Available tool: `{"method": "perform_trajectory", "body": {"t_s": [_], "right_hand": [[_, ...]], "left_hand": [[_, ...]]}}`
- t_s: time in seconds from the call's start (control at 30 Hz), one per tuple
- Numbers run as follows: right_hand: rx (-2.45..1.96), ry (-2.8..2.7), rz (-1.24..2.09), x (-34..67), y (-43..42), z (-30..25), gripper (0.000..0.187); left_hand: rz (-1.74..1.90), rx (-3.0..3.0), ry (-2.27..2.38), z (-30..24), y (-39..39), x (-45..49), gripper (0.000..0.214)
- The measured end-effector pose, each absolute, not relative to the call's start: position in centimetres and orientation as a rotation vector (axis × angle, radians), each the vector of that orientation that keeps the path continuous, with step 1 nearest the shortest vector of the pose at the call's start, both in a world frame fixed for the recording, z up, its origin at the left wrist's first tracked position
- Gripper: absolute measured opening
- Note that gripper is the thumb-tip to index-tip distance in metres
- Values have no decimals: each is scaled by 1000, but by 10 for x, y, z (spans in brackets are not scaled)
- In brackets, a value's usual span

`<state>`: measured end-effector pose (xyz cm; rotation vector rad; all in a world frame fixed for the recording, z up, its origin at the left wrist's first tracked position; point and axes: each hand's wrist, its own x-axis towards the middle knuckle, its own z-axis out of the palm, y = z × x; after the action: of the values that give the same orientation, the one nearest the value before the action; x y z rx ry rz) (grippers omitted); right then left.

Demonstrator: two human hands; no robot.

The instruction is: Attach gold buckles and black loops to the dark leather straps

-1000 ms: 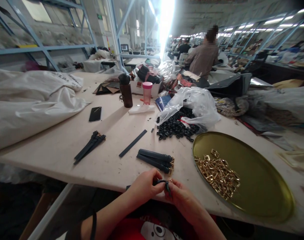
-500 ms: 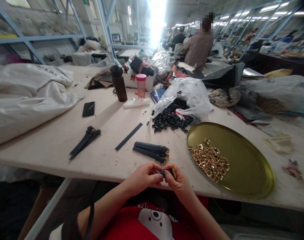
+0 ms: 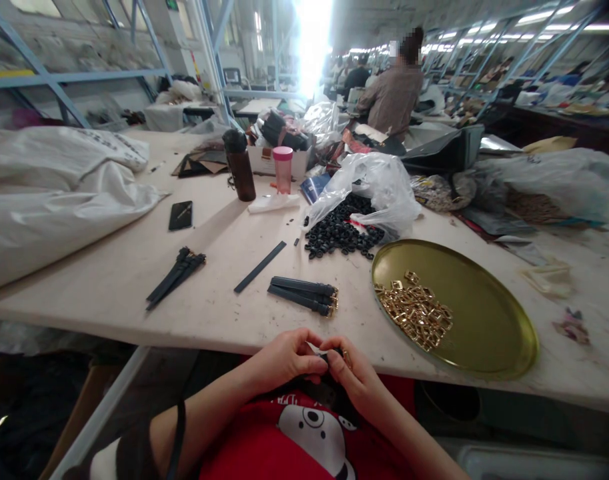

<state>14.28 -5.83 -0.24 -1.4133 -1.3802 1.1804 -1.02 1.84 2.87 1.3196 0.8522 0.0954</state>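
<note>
My left hand (image 3: 284, 357) and my right hand (image 3: 351, 373) meet at the table's near edge, both pinched on a small black strap with a gold buckle (image 3: 334, 356). The strap is mostly hidden by my fingers. Just beyond them on the table lie finished black straps with gold buckles (image 3: 304, 297), and a single bare black strip (image 3: 260, 267). To the right a round brass tray (image 3: 484, 313) holds a heap of gold buckles (image 3: 414, 310). A pile of small black rings (image 3: 339, 235) spills from a clear plastic bag (image 3: 374, 187).
A bundle of black straps (image 3: 177, 277) and a phone (image 3: 181, 215) lie at left, beside large white sacks (image 3: 49, 193). A dark bottle (image 3: 240, 170) and a pink-lidded cup (image 3: 283, 168) stand mid-table. A person (image 3: 394, 93) works at the far end.
My hands have drawn back toward my body, from over the table edge to just below it, still working the strap. The view has tilted slightly.
</note>
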Motion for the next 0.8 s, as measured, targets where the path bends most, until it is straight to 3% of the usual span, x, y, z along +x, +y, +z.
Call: {"method": "perform_trajectory", "body": {"t_s": [0.07, 0.33, 0.43, 0.57, 0.7, 0.8], "right_hand": [[-1452, -1346, 1122, 140, -60, -5, 28], [-1503, -1462, 994, 140, -30, -4, 34], [-1808, -1618, 662, 149, 2, 0, 36], [-2090, -1777, 214, 163, 32, 1, 37], [-2124, -1736, 237, 179, 39, -1, 42], [-2071, -1677, 307, 195, 50, 1, 36]], "left_hand": [[4, 1408, 844, 34, 20, -13, 19], [2, 1881, 784, 45, 43, -3, 30], [144, 2204, 981, 44, 85, -6, 28], [282, 2299, 1597, 38, 156, -31, 27], [263, 2236, 1720, 22, 191, -53, 11], [316, 2242, 1669, 16, 188, -52, 6]]}}
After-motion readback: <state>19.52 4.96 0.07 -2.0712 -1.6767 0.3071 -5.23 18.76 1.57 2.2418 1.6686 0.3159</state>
